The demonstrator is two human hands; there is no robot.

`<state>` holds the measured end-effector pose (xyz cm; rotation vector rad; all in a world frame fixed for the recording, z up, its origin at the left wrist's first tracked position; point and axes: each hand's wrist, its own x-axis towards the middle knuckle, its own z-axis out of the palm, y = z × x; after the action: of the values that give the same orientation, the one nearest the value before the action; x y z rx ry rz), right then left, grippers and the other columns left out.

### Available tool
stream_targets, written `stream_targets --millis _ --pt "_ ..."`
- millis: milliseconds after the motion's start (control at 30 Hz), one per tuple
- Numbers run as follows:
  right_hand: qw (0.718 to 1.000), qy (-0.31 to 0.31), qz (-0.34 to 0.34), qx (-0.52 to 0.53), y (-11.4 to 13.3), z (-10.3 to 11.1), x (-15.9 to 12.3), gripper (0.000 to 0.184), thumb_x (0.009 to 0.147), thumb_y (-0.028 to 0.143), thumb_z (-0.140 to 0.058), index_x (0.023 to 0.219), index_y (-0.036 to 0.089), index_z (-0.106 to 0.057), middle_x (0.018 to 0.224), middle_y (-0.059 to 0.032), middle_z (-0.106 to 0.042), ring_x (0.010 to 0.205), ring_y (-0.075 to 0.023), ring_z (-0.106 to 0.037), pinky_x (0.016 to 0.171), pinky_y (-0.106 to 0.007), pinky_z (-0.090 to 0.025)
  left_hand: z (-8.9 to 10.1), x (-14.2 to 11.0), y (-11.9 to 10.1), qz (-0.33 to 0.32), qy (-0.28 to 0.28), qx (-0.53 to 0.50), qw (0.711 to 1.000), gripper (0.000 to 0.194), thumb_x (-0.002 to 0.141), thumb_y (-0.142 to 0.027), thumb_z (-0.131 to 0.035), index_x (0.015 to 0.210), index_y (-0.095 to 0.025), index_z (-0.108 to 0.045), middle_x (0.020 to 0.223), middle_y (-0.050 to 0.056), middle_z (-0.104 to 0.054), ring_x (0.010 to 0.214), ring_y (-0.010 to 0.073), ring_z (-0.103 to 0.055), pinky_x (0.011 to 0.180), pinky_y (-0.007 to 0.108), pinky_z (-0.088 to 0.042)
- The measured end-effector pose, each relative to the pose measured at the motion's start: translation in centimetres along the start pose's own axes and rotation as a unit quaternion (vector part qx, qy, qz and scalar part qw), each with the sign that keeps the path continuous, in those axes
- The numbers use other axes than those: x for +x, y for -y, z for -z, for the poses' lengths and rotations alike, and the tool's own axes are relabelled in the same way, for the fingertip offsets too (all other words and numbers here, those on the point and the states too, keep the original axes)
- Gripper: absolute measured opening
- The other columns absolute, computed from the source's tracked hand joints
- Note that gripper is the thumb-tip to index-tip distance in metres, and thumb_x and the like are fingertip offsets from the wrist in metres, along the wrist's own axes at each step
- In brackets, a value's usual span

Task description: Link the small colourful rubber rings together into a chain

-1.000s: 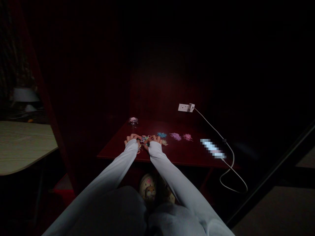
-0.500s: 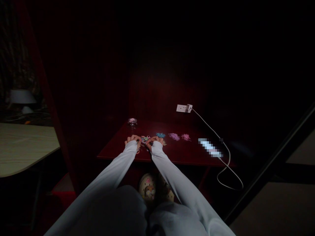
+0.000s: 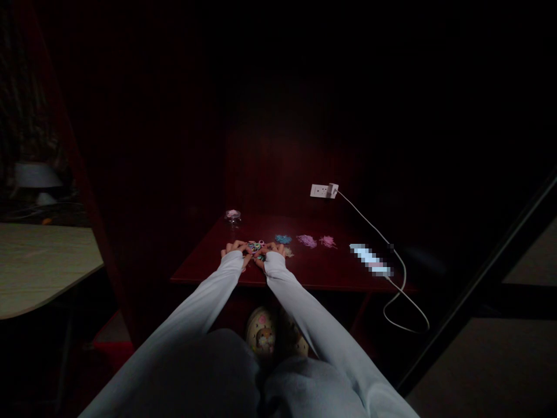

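A tangled pile of small multicoloured elastic bands [image 3: 256, 246] lies on the dark red table [image 3: 209, 264] between my hands. My left hand [image 3: 235, 248] rests at the pile's left edge, its fingers bent but apart. From the other side, my right hand [image 3: 274, 249] reaches in with index finger and thumb curled towards each other at the near right edge. Whatever sits between those fingertips is too small and dark to make out. Behind the right hand lie a teal heap of bands [image 3: 283, 238] and a pale, partly covered heap [image 3: 289, 252].
Farther right are a purple heap [image 3: 307, 240] and a pink heap [image 3: 328, 241]. A small clear jar [image 3: 232, 216] stands at the back left. A blurred-out phone-like device [image 3: 371, 259] lies at the right, its white cable [image 3: 368, 219] running to a wall socket [image 3: 319, 191].
Both hands have closed in slightly around the pile, the right one shifting a little left and towards me. The view has tilted slightly; the sorted heaps stay put.
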<state>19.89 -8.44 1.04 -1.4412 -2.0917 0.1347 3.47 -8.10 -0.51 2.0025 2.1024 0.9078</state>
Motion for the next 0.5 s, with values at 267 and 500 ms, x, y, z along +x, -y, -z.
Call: stream_targets --millis 267,500 --pt "1.000 -0.017 0.022 -0.001 -0.23 -0.17 0.00 0.008 0.089 0.035 -0.081 0.095 0.030 -0.084 0.115 -0.0045 -0.066 0.107 -0.0242 -0.046 0.090 -0.034 -0.033 0.20 -0.28 -0.05 -0.014 0.001 -0.009 1.000 0.011 0.088 -0.030 -0.069 0.096 -0.032 -0.077 0.137 0.000 -0.067 0.126 0.0288 -0.049 0.101 0.042 -0.038" --pt "0.999 -0.034 -0.009 0.023 -0.37 -0.30 0.19 0.010 0.090 0.039 -0.080 0.094 0.030 -0.084 0.112 -0.0042 -0.069 0.110 -0.0247 -0.048 0.093 -0.035 -0.034 -0.30 0.30 0.12 -0.001 0.003 -0.004 1.000 0.009 0.089 -0.031 -0.070 0.094 -0.031 -0.077 0.137 0.000 -0.067 0.127 0.0287 -0.051 0.101 0.041 -0.039"
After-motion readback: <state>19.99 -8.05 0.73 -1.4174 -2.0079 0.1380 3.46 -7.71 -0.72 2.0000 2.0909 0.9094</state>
